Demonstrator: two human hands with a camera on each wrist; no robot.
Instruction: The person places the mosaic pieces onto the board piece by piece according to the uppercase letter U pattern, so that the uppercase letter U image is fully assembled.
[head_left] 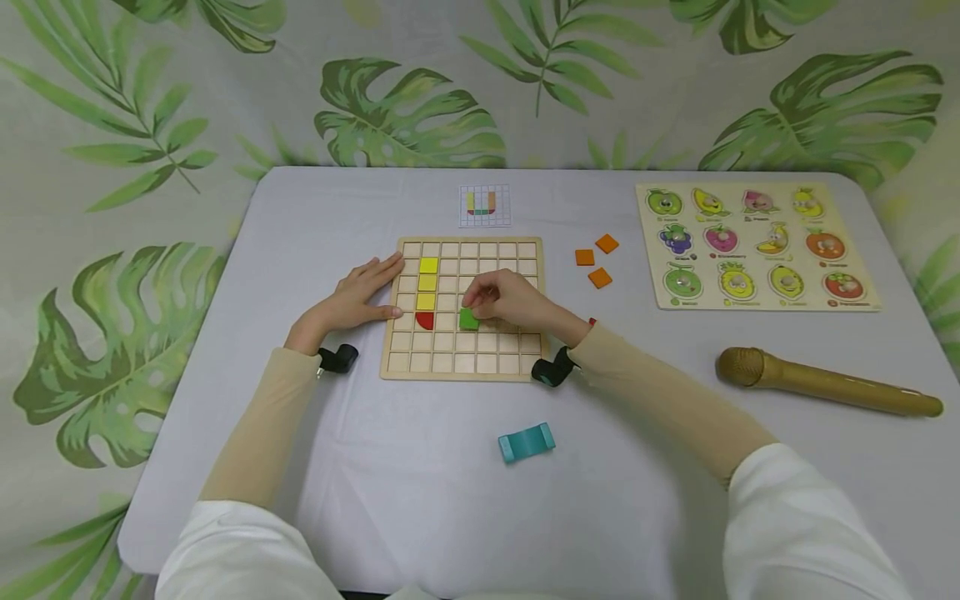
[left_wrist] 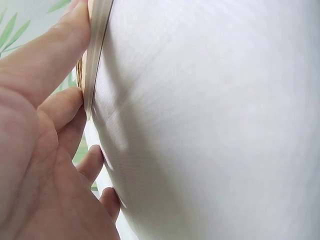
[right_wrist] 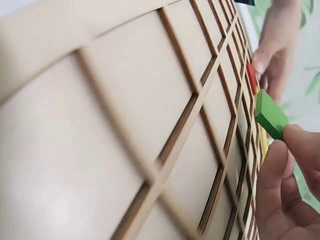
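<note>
A wooden grid board (head_left: 465, 363) lies on the table. My left hand (head_left: 348, 298) rests at its left side, fingers extended and touching the board's edge. Over the middle columns, my right hand (head_left: 517, 300) pinches a green square tile (head_left: 468, 320) between thumb and finger. In the right wrist view the green tile is held tilted close above the grid. Three yellow square tiles (head_left: 426, 283) stand in one column of the board, with a red quarter-circle tile (head_left: 425, 320) just below them.
Beyond the board lies a pattern card (head_left: 502, 218). Three orange square tiles (head_left: 585, 257) are scattered to the right, near a fruit puzzle board (head_left: 765, 292). A brown microphone-shaped stick (head_left: 832, 382) lies at right, a teal curved block (head_left: 527, 442) in front. A red piece (head_left: 592, 322) peeks out by the right wrist.
</note>
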